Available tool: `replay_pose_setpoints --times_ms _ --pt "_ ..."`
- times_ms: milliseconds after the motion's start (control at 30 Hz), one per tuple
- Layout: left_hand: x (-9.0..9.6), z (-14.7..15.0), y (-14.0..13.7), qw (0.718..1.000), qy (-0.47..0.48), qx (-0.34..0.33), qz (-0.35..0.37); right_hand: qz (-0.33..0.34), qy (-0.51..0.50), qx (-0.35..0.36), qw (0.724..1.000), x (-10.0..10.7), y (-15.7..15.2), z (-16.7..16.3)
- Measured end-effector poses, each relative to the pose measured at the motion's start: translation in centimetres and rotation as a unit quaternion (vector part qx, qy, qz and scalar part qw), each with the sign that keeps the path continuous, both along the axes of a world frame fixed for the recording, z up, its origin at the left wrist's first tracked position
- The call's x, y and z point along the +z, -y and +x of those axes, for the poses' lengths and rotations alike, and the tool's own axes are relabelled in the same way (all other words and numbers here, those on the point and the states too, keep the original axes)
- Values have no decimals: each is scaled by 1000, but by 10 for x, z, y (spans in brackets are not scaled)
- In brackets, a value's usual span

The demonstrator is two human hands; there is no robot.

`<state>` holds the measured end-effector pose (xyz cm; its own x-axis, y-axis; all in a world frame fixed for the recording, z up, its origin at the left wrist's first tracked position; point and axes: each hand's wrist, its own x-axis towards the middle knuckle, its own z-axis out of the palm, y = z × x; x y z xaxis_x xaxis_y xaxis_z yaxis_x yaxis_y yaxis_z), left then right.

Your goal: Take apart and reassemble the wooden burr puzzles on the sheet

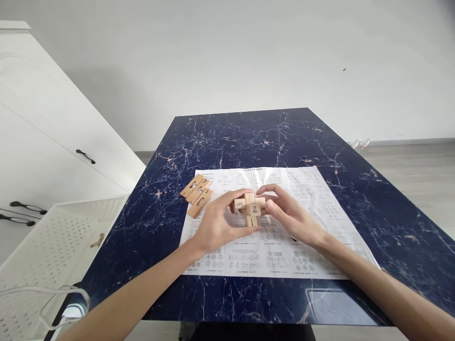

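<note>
Numbered block cluster (pixel 253 210) sat over the paper sheet (pixel 341 237) toward the near edge of the worktop (pixel 213 298), grasped by the left hand's (pixel 216 220) fingers, seemingly to brace its crossed pieces, while the right hand (pixel 293 215) curled at its right end, grip unclear.

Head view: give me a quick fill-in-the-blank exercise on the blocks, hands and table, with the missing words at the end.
1. The left hand holds a wooden block assembly whose central front block bears the number ____.
2. Flat wooden pieces lie to the person's ____ of that assembly.
3. The right hand is above a printed sheet whose paper is ____.
4. The marbled tabletop is dark ____.

Missing words: 2; left; white; blue.
</note>
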<state>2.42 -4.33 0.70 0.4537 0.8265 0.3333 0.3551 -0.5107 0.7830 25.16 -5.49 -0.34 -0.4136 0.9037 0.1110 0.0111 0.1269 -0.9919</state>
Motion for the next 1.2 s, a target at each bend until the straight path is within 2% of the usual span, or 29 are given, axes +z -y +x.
replay_pose_setpoints --times_ms 67,167,233,300,367,500,600,667,733,867,967,1100,1167,1200 --pt "1 -1 -1 999 17 -8 -27 81 73 -34 993 -2 1 2" --pt "1 -1 -1 997 43 -37 -54 196 195 -66 959 -4 2 5" --pt "0 -1 -1 995 54 -53 -59 245 236 -58 938 -4 1 7" --pt "0 -1 -1 995 55 -61 -53 260 246 -37 933 -2 1 8" --pt "0 -2 -1 996 49 -62 -30 225 234 -11 946 1 1 7" --pt "2 -6 -3 998 22 -54 24 64 159 72 982 6 0 6" --pt "2 -6 -3 998 19 -64 22 -32 95 138 985 8 -1 5" --pt "0 -5 -4 998 22 -60 -3 -76 36 139 987 7 -3 4" --pt "-3 -3 -4 998 29 -37 -34 -128 -44 104 985 6 -5 4" --pt "-8 -1 -5 996 58 14 -71 -217 -204 -27 954 5 -12 8" --pt "-8 -1 -4 993 66 46 -92 -248 -317 -116 908 1 -20 18" --pt "-4 -1 -2 989 49 56 -128 -278 -436 -154 842 -7 -28 28" --pt "-2 -1 -1 989 34 57 -132 -282 -450 -160 832 -9 -29 29" --pt "-2 -1 0 990 29 57 -129 -280 -442 -167 836 -9 -29 29"
